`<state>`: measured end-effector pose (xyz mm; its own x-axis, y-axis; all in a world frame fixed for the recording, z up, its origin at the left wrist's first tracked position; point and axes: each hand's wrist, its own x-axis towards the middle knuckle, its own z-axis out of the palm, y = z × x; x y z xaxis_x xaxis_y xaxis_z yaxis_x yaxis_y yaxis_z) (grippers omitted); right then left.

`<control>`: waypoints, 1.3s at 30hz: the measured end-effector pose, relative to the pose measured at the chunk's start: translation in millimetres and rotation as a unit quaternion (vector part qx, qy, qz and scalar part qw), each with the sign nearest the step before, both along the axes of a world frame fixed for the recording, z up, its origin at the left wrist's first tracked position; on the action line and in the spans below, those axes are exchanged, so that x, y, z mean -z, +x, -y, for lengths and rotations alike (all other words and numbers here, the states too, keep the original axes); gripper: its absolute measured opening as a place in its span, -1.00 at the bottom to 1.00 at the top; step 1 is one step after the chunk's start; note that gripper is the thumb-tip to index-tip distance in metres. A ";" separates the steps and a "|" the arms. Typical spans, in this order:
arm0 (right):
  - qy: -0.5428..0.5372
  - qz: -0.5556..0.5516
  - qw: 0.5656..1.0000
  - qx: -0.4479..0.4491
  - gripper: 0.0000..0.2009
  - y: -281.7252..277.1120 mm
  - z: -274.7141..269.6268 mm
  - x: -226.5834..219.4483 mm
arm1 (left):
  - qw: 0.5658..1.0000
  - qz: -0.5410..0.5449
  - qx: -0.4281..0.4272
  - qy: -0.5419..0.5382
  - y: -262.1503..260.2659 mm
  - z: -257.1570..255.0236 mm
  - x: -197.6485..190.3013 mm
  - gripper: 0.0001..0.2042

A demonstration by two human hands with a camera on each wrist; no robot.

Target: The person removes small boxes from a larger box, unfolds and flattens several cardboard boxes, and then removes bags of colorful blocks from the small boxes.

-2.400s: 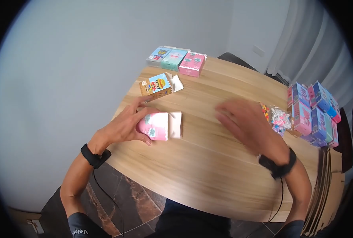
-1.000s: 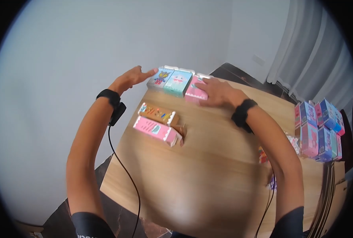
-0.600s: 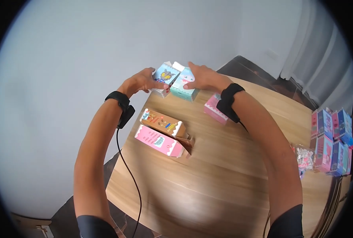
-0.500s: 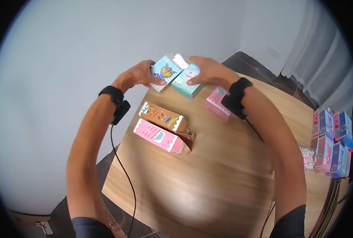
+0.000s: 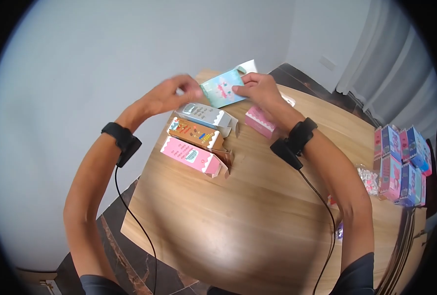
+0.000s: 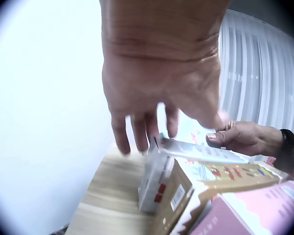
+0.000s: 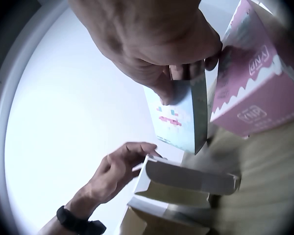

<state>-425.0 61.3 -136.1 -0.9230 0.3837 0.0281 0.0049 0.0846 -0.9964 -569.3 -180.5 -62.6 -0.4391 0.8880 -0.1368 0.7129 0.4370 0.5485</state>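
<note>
My right hand holds a light-blue and green carton at its right end, thumb on the printed front, a white flap raised beyond. In the right wrist view that carton hangs below the curled fingers. My left hand, blurred in the head view, is by the carton's left end. The left wrist view shows its fingers spread and pointing down beside a grey carton. On the table, the grey carton, a brown carton and a pink carton lie side by side, end flaps loose.
Another pink carton lies under my right forearm. Stacked boxes stand at the table's right side, near a bag of small pieces. Folded cardboard leans at the lower right. Cables trail from both wrist cameras.
The grey carton went from my left hand into the row beside the brown one, and my left hand released it. The light-blue carton has been lifted and turned in my right hand.
</note>
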 end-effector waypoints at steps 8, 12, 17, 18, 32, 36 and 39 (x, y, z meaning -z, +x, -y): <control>0.176 -0.134 0.975 -0.011 -0.80 30.8 32.0 -5.0 | 0.995 0.018 0.088 0.037 -3.5 -45.6 -4.5 -0.35; 0.488 -0.178 0.854 -0.037 -0.63 70.2 -4.9 -36.8 | 0.991 -0.048 0.087 0.087 -8.3 -49.1 -13.8 -0.31; 0.611 -0.027 0.763 -0.209 -0.33 71.9 -71.3 -40.2 | 0.974 -0.079 0.198 -0.078 -3.0 -43.9 -23.8 -0.41; 0.551 0.115 0.786 -0.253 -0.23 72.2 -75.7 -43.3 | 0.974 -0.082 0.197 -0.081 0.4 -42.3 -26.1 -0.41; 0.389 0.146 0.910 0.005 -0.71 51.8 -111.7 -36.8 | 0.985 0.146 -0.096 -0.006 33.6 3.4 -9.9 0.02; 0.391 -0.218 0.868 0.212 -0.89 3.5 -63.2 -8.2 | 0.985 0.147 -0.085 -0.010 31.7 7.7 -6.3 0.03; 0.296 -0.328 0.872 0.209 -0.81 -13.8 -25.2 0.0 | 0.975 0.187 -0.117 0.008 27.6 9.8 2.4 0.04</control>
<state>-438.7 86.4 -136.1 -0.4155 0.4220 0.8058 -0.3965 0.7132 -0.5780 -541.7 -190.2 -65.1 -0.5517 0.7731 -0.3130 0.3441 0.5528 0.7590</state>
